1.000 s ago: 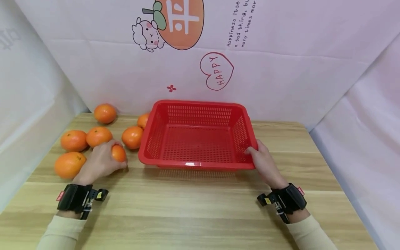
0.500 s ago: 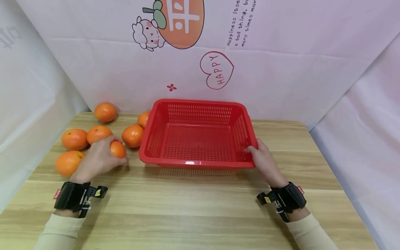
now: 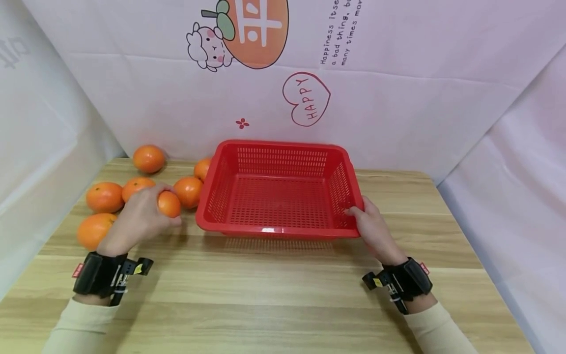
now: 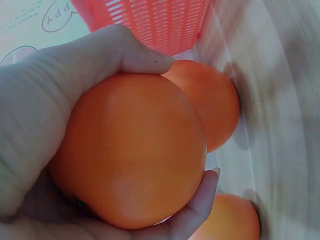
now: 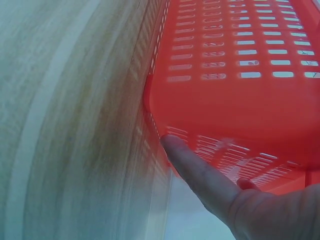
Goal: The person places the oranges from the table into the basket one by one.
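My left hand [image 3: 140, 216] grips an orange [image 3: 169, 204], thumb on the near side and fingers curled round the far side. In the left wrist view the held orange [image 4: 132, 150] fills the palm, its small green stem end partly showing low on the left. My right hand [image 3: 375, 230] holds the red plastic basket [image 3: 247, 228] by its right rim, thumb over the inside. From the right wrist, one finger [image 5: 200, 172] lies stretched against the basket's perforated outer wall. Nothing lies inside the basket. Its near rim stands out over the table.
Several more oranges lie on the wooden table [image 3: 283, 305]: a group at the left by my left hand, one orange [image 3: 149, 159] at the back, one orange [image 3: 188, 191] close beside the basket. A printed white cloth [image 3: 398, 113] hangs behind the table.
My left hand has moved slightly up and away in the head view with the orange in its grip. My right hand and the basket stay in place.
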### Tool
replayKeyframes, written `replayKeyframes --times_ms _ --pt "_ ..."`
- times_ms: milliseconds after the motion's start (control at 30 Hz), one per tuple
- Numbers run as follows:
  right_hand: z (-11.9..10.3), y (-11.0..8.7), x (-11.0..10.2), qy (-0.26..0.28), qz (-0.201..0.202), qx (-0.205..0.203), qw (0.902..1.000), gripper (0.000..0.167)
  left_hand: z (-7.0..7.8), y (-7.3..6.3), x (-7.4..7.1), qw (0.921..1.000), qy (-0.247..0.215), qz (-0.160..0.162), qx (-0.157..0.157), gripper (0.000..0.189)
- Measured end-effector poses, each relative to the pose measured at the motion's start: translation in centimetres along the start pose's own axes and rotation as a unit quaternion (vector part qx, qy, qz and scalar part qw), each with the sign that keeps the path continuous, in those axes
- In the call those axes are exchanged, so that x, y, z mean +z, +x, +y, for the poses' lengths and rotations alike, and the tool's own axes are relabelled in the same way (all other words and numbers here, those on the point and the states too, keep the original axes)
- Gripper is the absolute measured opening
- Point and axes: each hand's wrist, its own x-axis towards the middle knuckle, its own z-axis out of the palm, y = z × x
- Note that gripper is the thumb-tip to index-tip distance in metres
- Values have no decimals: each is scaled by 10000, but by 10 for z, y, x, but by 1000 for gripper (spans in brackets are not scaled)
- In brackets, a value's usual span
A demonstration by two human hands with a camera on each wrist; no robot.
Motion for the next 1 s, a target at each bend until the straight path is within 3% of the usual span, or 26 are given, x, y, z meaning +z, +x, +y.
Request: replayKeyframes --times_ms 100,200,233,267,367,433,467,500,700,1000 --pt "0 0 0 -25 21 -6 10000 55 1 1 0 9990 311 177 285 25" --pt "0 0 0 -45 38 12 10000 54 2 2 0 9964 332 499 606 19" --pt "0 0 0 -50 48 14 10000 54 2 3 1 9921 499 703 909 15" --pt "0 0 0 -48 51 15 10000 54 2 4 1 9900 566 801 1013 14" --pt "0 -1 0 -46 48 17 10000 54 4 8 0 9941 412 664 746 15" --pt "-1 -1 0 -41 40 27 10000 54 6 9 -3 9992 -78 279 274 16" --pt "-1 -1 0 -32 37 36 10000 54 8 10 -5 9989 -437 76 -145 23" --pt "-1 -1 0 -23 37 41 10000 54 9 10 -6 9975 -623 -59 -329 26" --pt "-1 0 0 55 2 35 10000 56 12 11 -11 9947 -841 -295 -520 31" --pt "-2 -1 0 63 3 42 10000 56 15 13 -18 9953 -779 -94 -569 49"
